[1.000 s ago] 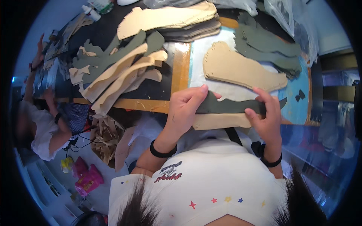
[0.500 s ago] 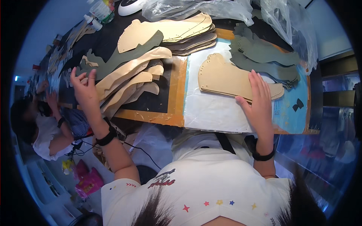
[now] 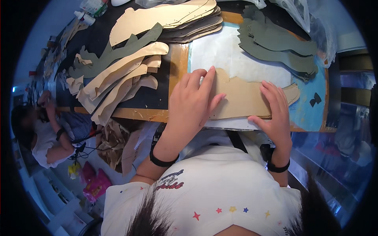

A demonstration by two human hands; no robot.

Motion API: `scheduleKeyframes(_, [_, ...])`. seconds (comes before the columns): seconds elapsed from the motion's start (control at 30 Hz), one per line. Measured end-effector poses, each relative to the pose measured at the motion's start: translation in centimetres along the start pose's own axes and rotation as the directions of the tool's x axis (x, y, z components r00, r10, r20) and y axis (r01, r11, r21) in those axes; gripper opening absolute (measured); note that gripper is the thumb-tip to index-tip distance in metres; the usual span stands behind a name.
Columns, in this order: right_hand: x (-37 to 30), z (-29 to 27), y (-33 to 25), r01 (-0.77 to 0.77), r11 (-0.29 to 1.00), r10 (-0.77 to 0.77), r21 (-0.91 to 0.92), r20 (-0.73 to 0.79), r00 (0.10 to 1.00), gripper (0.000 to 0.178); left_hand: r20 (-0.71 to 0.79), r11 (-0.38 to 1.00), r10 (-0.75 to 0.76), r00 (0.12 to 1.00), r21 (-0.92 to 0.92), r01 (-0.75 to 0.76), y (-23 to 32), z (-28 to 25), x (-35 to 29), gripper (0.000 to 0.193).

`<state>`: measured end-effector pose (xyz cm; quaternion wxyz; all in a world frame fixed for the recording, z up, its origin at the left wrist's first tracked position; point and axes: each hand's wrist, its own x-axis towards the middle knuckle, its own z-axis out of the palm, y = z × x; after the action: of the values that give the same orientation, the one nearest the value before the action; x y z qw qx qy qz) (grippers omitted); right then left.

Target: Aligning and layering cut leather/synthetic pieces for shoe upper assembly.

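Note:
A small stack of tan cut leather pieces (image 3: 240, 96) lies on the white sheet (image 3: 220, 49) close to the table's near edge. Over the stack's left end is my left hand (image 3: 193, 96), its fingers stretched out and its thumb apart; it hides that end. My right hand (image 3: 275, 104) rests on the right part of the stack. Its fingers lie flat on top and its thumb is spread at the near edge. Whether either hand grips the pieces underneath is hidden.
Dark green cut pieces (image 3: 275, 47) are stacked behind on the right. Tall tan stacks (image 3: 165, 17) stand at the back, with loose tan strips (image 3: 122, 70) and a dark green piece (image 3: 118, 59) at left. Plastic bags (image 3: 321, 39) lie back right. A co-worker (image 3: 49, 133) sits at far left.
My left hand has come from the loose strips on the left to the stack's left end. The tan stack has shifted toward me, with my right hand still on it.

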<state>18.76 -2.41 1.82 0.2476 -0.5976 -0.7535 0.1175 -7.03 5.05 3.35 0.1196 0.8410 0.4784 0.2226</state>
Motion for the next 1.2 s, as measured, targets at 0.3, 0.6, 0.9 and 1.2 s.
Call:
scheduleKeyframes(0.3, [-0.8,0.4,0.0,0.022,1.000,-0.022,0.007,-0.018,1.000,0.077,-0.181,1.000,-0.014,0.983,-0.027,0.009,0.1,2.0,-1.6,0.044])
scheduleKeyframes(0.6, [-1.0,0.4,0.0,0.023,0.999,-0.023,-0.030,-0.004,1.000,0.077,-0.229,0.997,-0.066,0.971,-0.043,0.057,0.0,1.9,-0.5,0.029])
scheduleKeyframes(0.9, [-0.8,0.1,-0.1,0.026,0.999,-0.025,-0.026,0.036,0.999,0.075,-0.325,0.994,-0.038,0.945,0.084,0.069,0.8,2.7,-1.1,0.024])
scheduleKeyframes(1.2, [1.1,-0.6,-1.7,0.184,0.981,-0.188,0.065,0.049,0.981,0.069,-0.174,0.962,-0.237,0.956,-0.179,0.206,0.2,0.8,0.5,0.014])
